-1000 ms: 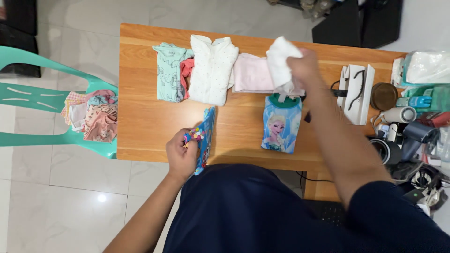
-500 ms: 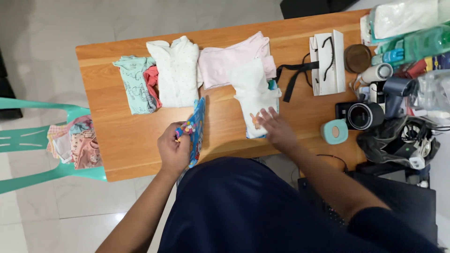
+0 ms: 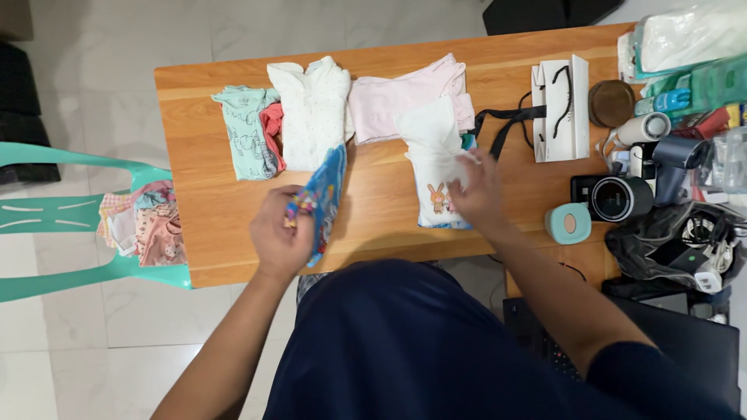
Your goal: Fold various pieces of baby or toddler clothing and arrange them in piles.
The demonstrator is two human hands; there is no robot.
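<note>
— On the orange-brown wooden table [image 3: 210, 225], head view: what does each hand hold?

— Left hand [image 3: 278, 233]: fingers clenched on a blue printed child's garment [image 3: 324, 198], lifted on edge near the table's front. Right hand [image 3: 478, 190]: fingers pinching the white folded garment with a rabbit print [image 3: 432, 167], which lies flat on the table.

— Beyond them?

— Mint printed folded garment [image 3: 245, 132], white dotted one [image 3: 315, 113], pale pink one [image 3: 401, 97], in a row. Turquoise plastic chair [image 3: 47, 214] with more clothes, left.

Both forearms reach forward over the near edge of the surface. The left hand [image 3: 282, 233] is curled in a closed grip, knuckles up; the right hand [image 3: 476, 194] lies palm down, fingers bent.
</note>
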